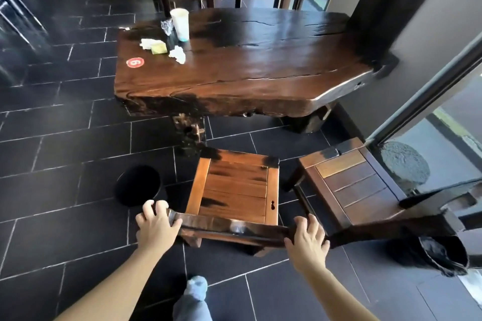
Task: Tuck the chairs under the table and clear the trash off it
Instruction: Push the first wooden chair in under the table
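Gripping chair (232, 190) backrest | left hand (156, 224) | right hand (307, 240)

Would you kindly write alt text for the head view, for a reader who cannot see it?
The left hand and right hand grip the top rail of a wooden chair pulled out from a dark wooden table. A paper cup and crumpled napkins sit on the table's far left; a second chair stands at right, a black bin at left.

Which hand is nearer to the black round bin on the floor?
Left. The left hand grips the back rail of the chair right beside the black bin; the right hand grips the rail's other end, across the chair from it.
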`<act>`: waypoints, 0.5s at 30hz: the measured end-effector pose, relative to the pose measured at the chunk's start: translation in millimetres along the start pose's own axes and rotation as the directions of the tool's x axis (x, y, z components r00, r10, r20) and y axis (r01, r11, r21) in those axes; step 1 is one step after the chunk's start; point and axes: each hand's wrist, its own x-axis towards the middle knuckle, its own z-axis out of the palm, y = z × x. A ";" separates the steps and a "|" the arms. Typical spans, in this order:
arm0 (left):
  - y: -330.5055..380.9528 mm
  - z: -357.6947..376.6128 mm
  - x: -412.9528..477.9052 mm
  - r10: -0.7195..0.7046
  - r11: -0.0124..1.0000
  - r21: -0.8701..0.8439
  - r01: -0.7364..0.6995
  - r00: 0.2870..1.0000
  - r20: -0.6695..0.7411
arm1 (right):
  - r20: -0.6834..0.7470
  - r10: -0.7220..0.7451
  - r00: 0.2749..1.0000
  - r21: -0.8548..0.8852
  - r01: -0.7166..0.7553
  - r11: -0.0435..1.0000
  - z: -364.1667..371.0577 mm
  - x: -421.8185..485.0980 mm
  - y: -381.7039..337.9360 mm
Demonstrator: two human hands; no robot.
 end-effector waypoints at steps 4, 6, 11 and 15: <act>-5.0 11.7 7.2 0.097 0.988 0.117 -0.102 0.994 0.047 | -0.036 -0.004 0.999 -0.041 0.003 0.999 3.3 8.7 4.3; -9.5 10.4 12.1 0.120 0.982 0.143 -0.124 0.992 0.037 | -0.061 -0.013 0.998 -0.031 0.011 0.999 7.2 12.4 3.3; -6.9 13.6 14.4 0.203 0.958 0.195 -0.209 0.978 0.048 | -0.089 -0.039 0.995 0.006 0.039 0.999 3.7 24.7 7.6; -2.8 14.9 10.2 0.205 0.958 0.192 -0.211 0.977 0.054 | -0.089 -0.053 0.995 -0.020 0.051 0.998 3.7 30.0 13.9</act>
